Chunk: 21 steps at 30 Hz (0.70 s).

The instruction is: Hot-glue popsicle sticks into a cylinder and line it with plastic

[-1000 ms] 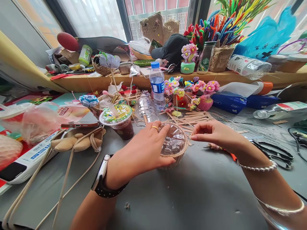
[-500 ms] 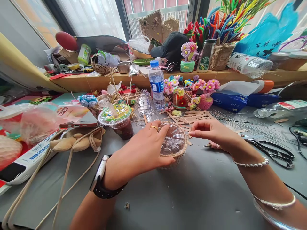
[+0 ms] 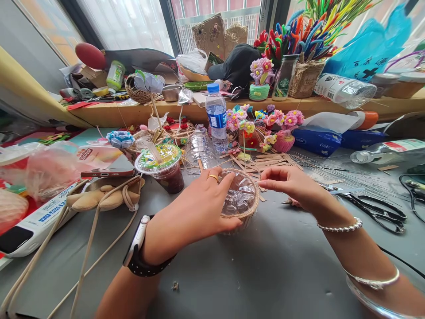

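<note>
A clear plastic bottle base (image 3: 241,195) stands bottom-up on the grey table, with brown twine (image 3: 255,208) wound round its edge. My left hand (image 3: 199,199) grips it from the left, thumb on the near side and fingers over the far side. Just to the right of the rim, my right hand (image 3: 282,182) pinches thumb against forefinger on a thin strand of the twine. Its other fingers are curled. A glue-tipped or pink pointed item (image 3: 292,202) lies partly hidden below my right wrist.
A drink cup (image 3: 161,170), a water bottle (image 3: 217,119) and a cut plastic bottle (image 3: 201,150) stand behind my left hand. Brown strips (image 3: 274,160) lie beyond my right hand, black-handled scissors (image 3: 378,212) to its right. A corded tan pouch (image 3: 106,197) is at left.
My right hand has moved slightly left, closer to the rim, and the twine loop there has drawn in. My left hand keeps its grip on the bottle base.
</note>
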Each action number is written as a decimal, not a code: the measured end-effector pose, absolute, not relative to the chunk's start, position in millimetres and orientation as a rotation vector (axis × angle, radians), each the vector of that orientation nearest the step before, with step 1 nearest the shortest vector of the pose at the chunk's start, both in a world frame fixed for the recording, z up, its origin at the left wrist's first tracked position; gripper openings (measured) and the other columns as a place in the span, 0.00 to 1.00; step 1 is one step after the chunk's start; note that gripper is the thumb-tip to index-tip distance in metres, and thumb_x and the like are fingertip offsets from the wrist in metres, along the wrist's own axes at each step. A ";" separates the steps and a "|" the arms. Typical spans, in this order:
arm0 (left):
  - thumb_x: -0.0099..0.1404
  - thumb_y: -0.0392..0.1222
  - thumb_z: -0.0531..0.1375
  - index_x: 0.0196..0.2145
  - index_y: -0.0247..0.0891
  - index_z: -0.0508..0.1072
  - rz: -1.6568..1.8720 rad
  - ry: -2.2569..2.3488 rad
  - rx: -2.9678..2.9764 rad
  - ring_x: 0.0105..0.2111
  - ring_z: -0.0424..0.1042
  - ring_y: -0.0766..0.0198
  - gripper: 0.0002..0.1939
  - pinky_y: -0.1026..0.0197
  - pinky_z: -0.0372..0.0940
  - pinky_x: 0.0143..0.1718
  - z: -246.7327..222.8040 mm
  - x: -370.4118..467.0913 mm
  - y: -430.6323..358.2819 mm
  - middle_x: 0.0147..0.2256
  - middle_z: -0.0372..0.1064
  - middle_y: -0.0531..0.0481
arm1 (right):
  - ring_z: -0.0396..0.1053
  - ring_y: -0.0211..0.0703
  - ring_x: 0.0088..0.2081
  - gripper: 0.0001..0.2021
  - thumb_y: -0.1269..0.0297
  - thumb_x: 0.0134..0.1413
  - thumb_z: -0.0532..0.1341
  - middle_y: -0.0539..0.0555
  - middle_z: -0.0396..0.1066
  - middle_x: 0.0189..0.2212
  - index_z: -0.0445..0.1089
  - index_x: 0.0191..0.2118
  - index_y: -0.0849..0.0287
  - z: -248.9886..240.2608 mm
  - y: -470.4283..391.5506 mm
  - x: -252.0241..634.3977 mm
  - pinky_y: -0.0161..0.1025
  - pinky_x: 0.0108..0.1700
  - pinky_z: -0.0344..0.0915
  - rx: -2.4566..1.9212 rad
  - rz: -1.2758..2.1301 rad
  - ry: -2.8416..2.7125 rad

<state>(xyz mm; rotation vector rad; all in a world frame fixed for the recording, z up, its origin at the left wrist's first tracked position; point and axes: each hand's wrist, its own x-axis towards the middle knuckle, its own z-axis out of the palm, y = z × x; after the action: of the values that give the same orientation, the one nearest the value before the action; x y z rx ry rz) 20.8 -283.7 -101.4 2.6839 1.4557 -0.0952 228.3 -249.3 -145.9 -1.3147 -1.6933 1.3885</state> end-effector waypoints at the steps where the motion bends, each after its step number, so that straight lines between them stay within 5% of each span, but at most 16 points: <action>1: 0.51 0.55 0.57 0.53 0.36 0.54 -0.097 1.455 2.687 0.55 0.51 0.49 0.35 0.54 0.52 0.52 -101.5 20.9 -283.8 0.49 0.56 0.39 | 0.55 0.30 0.24 0.12 0.55 0.40 0.63 0.45 0.62 0.21 0.65 0.24 0.59 -146.8 -248.8 228.3 0.31 0.25 0.51 -1.293 1.391 -1.693; 8: 0.51 0.55 0.57 0.53 0.38 0.54 -0.063 1.432 2.699 0.55 0.50 0.50 0.34 0.54 0.52 0.51 -103.3 18.2 -283.4 0.50 0.56 0.41 | 0.59 0.34 0.27 0.15 0.51 0.38 0.62 0.48 0.65 0.25 0.65 0.25 0.59 -148.8 -247.8 227.3 0.33 0.28 0.54 -1.274 1.370 -1.709; 12: 0.48 0.63 0.57 0.53 0.40 0.53 0.016 1.316 2.666 0.54 0.52 0.51 0.40 0.55 0.52 0.51 -99.2 11.4 -280.4 0.52 0.54 0.42 | 0.57 0.34 0.25 0.17 0.49 0.38 0.61 0.47 0.64 0.23 0.64 0.26 0.58 -148.0 -247.7 228.0 0.33 0.25 0.52 -1.327 1.355 -1.738; 18: 0.55 0.67 0.45 0.54 0.39 0.52 0.091 1.282 2.580 0.54 0.53 0.55 0.37 0.55 0.50 0.52 -98.2 19.2 -278.5 0.52 0.54 0.42 | 0.57 0.33 0.27 0.13 0.54 0.40 0.62 0.47 0.62 0.23 0.64 0.26 0.59 -148.0 -247.6 230.2 0.32 0.27 0.52 -1.311 1.344 -1.711; 21: 0.52 0.68 0.47 0.54 0.38 0.52 0.120 1.312 2.604 0.56 0.49 0.50 0.41 0.51 0.50 0.52 -105.9 30.0 -278.6 0.54 0.51 0.39 | 0.56 0.33 0.27 0.12 0.55 0.40 0.61 0.47 0.62 0.23 0.64 0.27 0.60 -147.7 -247.5 231.0 0.32 0.28 0.52 -1.301 1.354 -1.716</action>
<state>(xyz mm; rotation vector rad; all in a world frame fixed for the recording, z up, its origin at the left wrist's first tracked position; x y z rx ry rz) 30.0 -278.6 -105.9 2.6043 1.3123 0.1201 231.0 -247.5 -147.7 -1.3007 -1.7155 1.3536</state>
